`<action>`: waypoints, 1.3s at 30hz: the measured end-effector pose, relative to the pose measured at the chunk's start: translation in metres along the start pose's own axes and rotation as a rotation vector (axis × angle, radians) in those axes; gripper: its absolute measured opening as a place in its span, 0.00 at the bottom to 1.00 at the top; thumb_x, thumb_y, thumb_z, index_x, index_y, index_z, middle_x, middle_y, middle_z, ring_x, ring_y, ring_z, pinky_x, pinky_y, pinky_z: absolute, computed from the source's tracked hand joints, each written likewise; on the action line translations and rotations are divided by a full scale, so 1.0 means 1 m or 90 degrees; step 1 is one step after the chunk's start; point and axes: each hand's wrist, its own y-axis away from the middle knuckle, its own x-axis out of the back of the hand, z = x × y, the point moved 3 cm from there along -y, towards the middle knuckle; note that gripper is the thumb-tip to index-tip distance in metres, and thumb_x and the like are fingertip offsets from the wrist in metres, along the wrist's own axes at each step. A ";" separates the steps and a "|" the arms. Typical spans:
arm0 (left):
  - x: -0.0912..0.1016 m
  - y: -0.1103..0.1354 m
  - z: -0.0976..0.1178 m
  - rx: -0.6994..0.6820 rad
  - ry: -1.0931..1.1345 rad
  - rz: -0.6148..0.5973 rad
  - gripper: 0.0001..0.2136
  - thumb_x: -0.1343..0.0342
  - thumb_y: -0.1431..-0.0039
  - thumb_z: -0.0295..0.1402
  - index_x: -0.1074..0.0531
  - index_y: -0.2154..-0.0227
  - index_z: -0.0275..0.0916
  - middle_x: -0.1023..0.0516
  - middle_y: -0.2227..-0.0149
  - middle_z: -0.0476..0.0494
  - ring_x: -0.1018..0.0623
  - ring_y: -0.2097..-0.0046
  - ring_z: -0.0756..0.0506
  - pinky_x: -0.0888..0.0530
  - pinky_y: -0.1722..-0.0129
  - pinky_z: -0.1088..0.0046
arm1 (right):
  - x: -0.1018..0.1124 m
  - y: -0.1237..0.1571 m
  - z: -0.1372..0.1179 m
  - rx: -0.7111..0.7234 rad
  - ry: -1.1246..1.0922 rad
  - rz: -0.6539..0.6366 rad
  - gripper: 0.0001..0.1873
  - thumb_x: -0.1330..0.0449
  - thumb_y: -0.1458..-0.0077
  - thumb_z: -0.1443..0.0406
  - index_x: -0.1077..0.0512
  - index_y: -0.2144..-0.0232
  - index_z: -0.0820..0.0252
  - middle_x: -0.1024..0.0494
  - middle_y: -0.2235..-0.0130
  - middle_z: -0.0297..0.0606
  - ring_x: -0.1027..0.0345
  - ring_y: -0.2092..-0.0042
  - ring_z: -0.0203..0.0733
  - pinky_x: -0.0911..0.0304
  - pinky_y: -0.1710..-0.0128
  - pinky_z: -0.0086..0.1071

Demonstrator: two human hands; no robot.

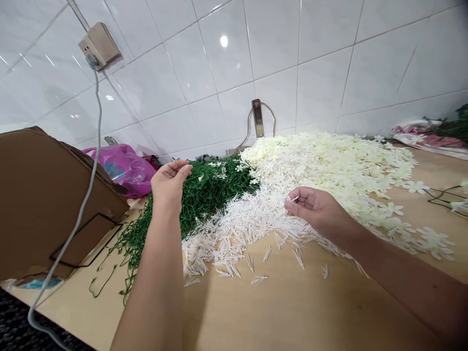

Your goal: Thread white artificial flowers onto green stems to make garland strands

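My left hand [171, 176] is over the heap of green plastic stems [215, 187], thumb and fingertips pressed together. Whatever may be in that pinch is too small to make out. Between the thumb and fingers of my right hand [309, 204] is a small white flower stamen [293, 199]. Beneath and beside it spreads a pile of thin white stamens [244, 222], with several loose ones along its front edge. Behind and to the right lies a broad mound of cream fabric flower petals [340, 161], which borders both the stamens and the stems.
At the left a cardboard box [47, 195] stands on the wooden table [270, 312], with a pink plastic bag [126, 168] behind it. A grey cable [86, 195] hangs from the wall socket [99, 46] in front of the box. Wired flowers [444, 197] lie at the right.
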 end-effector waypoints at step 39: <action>-0.115 0.115 0.004 0.206 0.005 -0.698 0.09 0.52 0.49 0.35 0.36 0.78 0.35 0.41 0.79 0.54 0.40 0.75 0.54 0.43 0.74 0.78 | 0.002 -0.003 0.004 -0.096 -0.228 -0.059 0.12 0.36 0.63 0.64 0.36 0.78 0.63 0.31 0.79 0.30 0.32 0.73 0.33 0.34 0.62 0.37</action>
